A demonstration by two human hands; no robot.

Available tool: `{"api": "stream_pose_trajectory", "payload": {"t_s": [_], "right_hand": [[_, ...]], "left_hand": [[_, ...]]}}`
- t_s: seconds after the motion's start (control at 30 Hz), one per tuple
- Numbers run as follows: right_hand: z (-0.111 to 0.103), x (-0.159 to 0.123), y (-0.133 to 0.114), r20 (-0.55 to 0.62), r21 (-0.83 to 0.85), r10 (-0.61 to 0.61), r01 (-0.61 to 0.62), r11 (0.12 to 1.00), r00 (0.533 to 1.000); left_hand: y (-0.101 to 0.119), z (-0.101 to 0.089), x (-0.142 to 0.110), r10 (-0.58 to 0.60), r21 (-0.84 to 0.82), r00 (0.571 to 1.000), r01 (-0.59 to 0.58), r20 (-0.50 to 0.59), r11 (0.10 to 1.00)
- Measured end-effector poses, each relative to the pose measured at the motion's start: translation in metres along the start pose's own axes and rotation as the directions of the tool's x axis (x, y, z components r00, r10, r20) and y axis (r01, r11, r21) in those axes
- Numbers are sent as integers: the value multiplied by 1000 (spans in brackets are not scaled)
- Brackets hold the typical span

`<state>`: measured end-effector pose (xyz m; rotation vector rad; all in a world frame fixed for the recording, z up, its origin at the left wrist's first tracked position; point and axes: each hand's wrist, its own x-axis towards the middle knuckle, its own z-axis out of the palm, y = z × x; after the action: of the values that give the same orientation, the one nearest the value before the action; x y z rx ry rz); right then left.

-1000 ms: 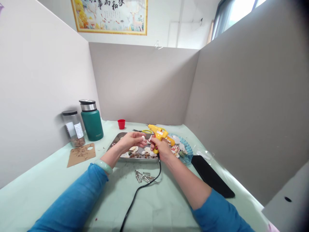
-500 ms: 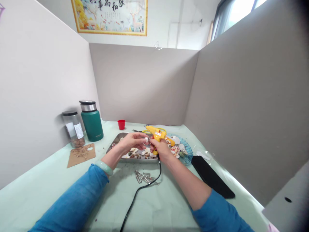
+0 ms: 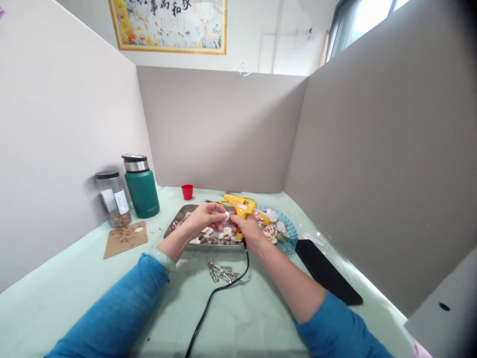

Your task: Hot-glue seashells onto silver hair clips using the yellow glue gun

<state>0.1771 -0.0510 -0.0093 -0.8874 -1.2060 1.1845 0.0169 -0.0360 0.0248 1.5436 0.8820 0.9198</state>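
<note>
Over a metal tray (image 3: 208, 248) of shells, my left hand (image 3: 206, 217) pinches a small white shell (image 3: 227, 216) between thumb and fingertips. Close beside it, my right hand (image 3: 248, 229) is wrapped round a yellow glue gun (image 3: 238, 205), whose nozzle points up and to the left. The fingertips of both hands nearly meet at the shell; whether they touch I cannot tell. A black cord (image 3: 214, 293) runs from the gun's handle down towards the front edge. Several silver metal clips (image 3: 222, 273) lie on the green tablecloth below the tray.
At the left stand a green bottle (image 3: 142, 194) and a clear jar (image 3: 114, 200), with a brown card (image 3: 124, 240) before them. A red cup (image 3: 187, 192) is behind the tray. To the right are a blue dish (image 3: 291, 233) of shells and a black slab (image 3: 328, 271). Grey panels (image 3: 223, 129) enclose the table.
Almost nothing differs. My left hand and the glue gun have shifted very slightly; both hands keep their hold.
</note>
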Motion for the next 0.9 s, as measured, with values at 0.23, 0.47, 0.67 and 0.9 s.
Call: {"api": "stream_pose_trajectory", "payload": {"t_s": [0.23,0.47,0.67,0.9], "right_hand": [[0,1,1,15,12,-9,9,1000,1000],[0,1,3,25,-7,-19,19,1000,1000],[1,0,3,19,-13,-10,11,1000,1000],[0,1,4,38,-47,-28,30,998,999]], "left_hand": [[-1,2,0,-5,-17,1000,5,15,1000],[-3,1,1,-22,2,1000,22,16,1000],[-2,1,0,-11,17,1000,11,5,1000],[-5,-4,1,-29,50,1000,30,-11,998]]}}
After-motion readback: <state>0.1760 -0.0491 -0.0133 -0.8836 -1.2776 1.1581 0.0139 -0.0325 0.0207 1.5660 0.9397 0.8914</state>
